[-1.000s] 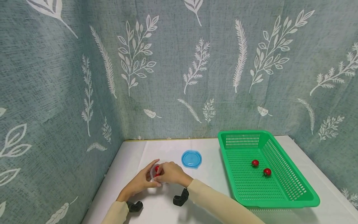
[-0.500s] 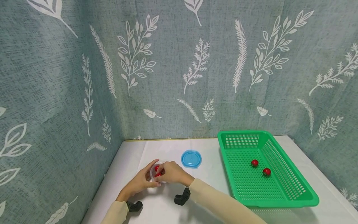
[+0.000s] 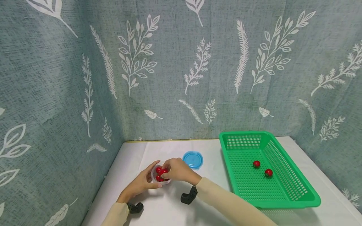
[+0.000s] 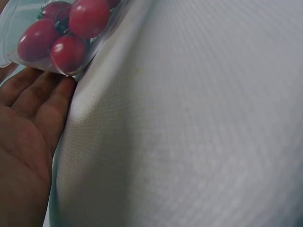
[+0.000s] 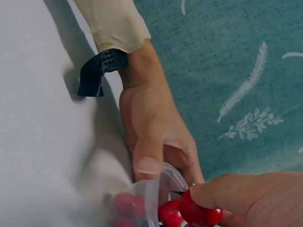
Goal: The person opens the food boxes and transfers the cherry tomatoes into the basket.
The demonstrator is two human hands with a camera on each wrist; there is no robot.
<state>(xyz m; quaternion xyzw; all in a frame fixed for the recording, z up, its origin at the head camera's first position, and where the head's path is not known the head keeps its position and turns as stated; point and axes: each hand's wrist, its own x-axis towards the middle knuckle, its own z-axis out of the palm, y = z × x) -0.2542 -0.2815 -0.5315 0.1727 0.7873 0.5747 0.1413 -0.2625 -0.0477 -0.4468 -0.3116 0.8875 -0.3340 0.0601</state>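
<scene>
Clear plastic cup point(image 5: 152, 201), mouth up, looks set on the white-covered desk point(image 3: 210, 179), with several red tomatoes point(image 4: 90, 18) inside. We see the left hand point(image 3: 141, 184) curved round its left side, thumb near, fingers beyond; probably to steady a light cup while leaving its mouth free. Right hand point(image 3: 178, 169) pinches one red tomato point(image 5: 199, 212) at the mouth, from the right, so the two hands don't clash. That grip looks light, which we'd judge right for round fruit.

Around: blue lid point(image 3: 193, 160) lies flat just beyond the right hand, off the cup, likely there to leave the mouth uncovered. Green basket point(image 3: 246, 182) stands well apart to the right, with two more tomatoes point(image 3: 268, 172) on its floor; its raised wall stands between them and the cup. In the head view, right fingers hide part of the cup, so we can't count its contents. Patterned curtain point(image 3: 169, 62) backs the desk.
</scene>
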